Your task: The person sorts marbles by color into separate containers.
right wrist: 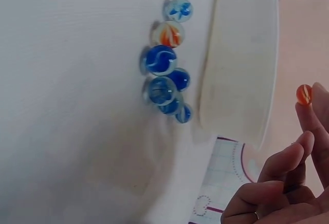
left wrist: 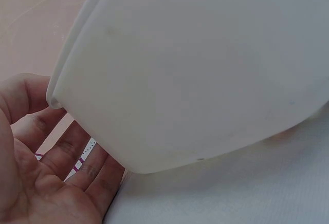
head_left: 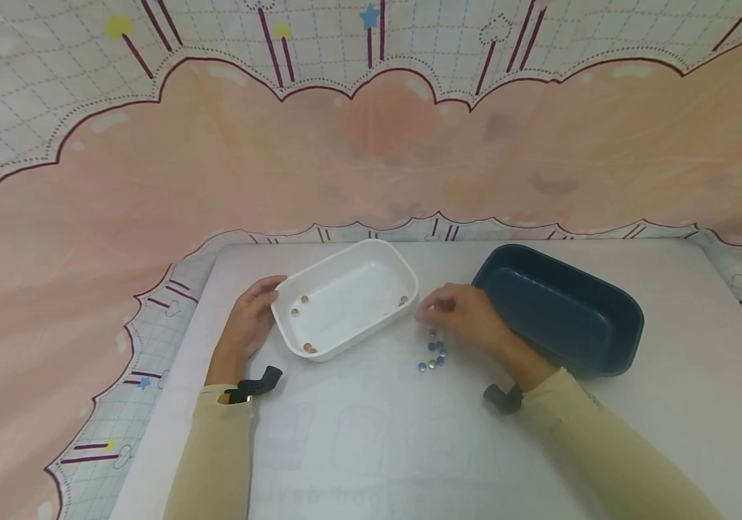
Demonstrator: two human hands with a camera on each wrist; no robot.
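My left hand (head_left: 247, 325) holds the left end of a white plastic tub (head_left: 351, 289). In the left wrist view its thumb is at the rim and the fingers lie along the outer wall. Several marbles sit on the tub's floor, among them an orange one (head_left: 308, 347). Just off the tub's right end, my right hand (head_left: 471, 318) pinches an orange-and-white marble (right wrist: 304, 95) between thumb and fingertip, as the right wrist view shows. Below that hand, a loose cluster of mostly blue marbles (right wrist: 161, 90) lies on the table, with one orange-streaked marble (right wrist: 169, 34) in it.
A dark blue tub (head_left: 562, 310) stands to the right, partly behind my right wrist and forearm. White cloth covers the table (head_left: 357, 426). A patterned curtain (head_left: 344, 159) hangs behind the table's back edge. Black camera mounts (head_left: 503, 399) stick out from both wrists.
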